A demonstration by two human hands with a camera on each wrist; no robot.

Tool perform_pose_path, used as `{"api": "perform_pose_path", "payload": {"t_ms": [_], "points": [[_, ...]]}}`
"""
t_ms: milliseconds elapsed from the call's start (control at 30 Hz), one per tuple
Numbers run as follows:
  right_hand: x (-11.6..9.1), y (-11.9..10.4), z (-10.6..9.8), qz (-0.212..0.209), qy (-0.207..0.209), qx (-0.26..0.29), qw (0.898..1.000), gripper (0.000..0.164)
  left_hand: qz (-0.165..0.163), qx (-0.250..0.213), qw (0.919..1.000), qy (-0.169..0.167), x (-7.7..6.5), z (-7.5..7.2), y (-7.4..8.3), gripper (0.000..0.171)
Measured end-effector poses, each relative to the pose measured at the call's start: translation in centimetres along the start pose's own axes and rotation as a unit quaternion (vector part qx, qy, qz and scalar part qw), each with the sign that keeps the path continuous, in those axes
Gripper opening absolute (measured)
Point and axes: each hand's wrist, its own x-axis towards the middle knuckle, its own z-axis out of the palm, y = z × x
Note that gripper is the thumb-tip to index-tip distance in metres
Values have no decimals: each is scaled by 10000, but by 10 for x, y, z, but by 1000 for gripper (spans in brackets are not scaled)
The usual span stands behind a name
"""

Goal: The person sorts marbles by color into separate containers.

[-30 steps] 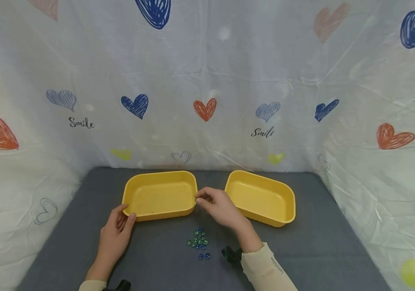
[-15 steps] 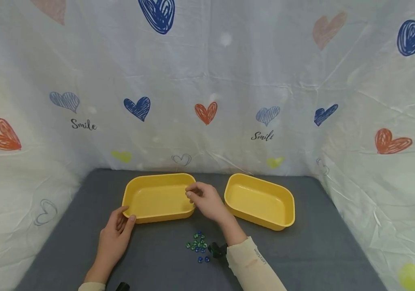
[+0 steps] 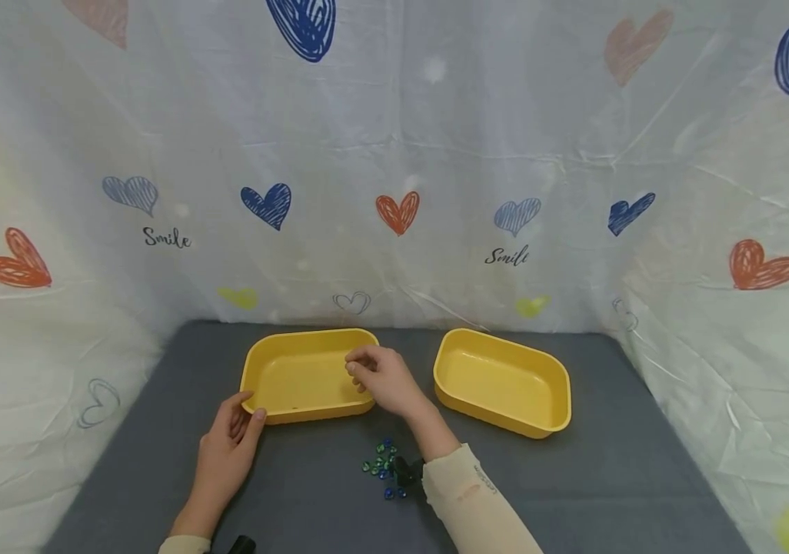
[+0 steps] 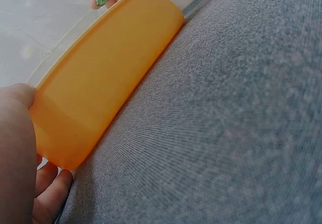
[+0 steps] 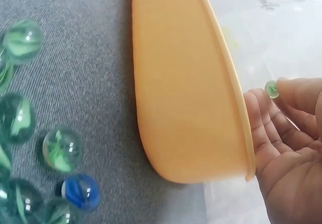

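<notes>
My left hand [image 3: 223,455] grips the near left corner of a yellow plastic tray [image 3: 291,381], thumb on the near side and fingers round the left end. Over the right part of this tray is my right hand [image 3: 393,382]. A green glass marble [image 5: 272,89] is pinched between its thumb and fingertips, above the rim in the right wrist view. The left wrist view also shows that marble [image 4: 101,1] just over the tray wall [image 4: 108,58]. Several green and blue marbles [image 3: 377,465] lie on the grey cloth, partly covered by the black strap mount at my right wrist.
A second yellow tray [image 3: 501,381] stands to the right, turned at an angle, with a gap between the two. Grey cloth [image 3: 595,477] covers the table. A white curtain [image 3: 436,154] printed with hearts hangs close behind the table and along both sides.
My right hand has moved left from the tray's right edge to above its inside, still pinching the marble. The left hand keeps its grip on the corner.
</notes>
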Motion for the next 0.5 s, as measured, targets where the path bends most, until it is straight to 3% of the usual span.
{"api": "perform_pose_path", "payload": {"t_ms": [500], "points": [[7, -7, 9, 164, 77, 128, 9998, 22, -16, -17, 10000, -5, 0, 0, -1, 54]]}}
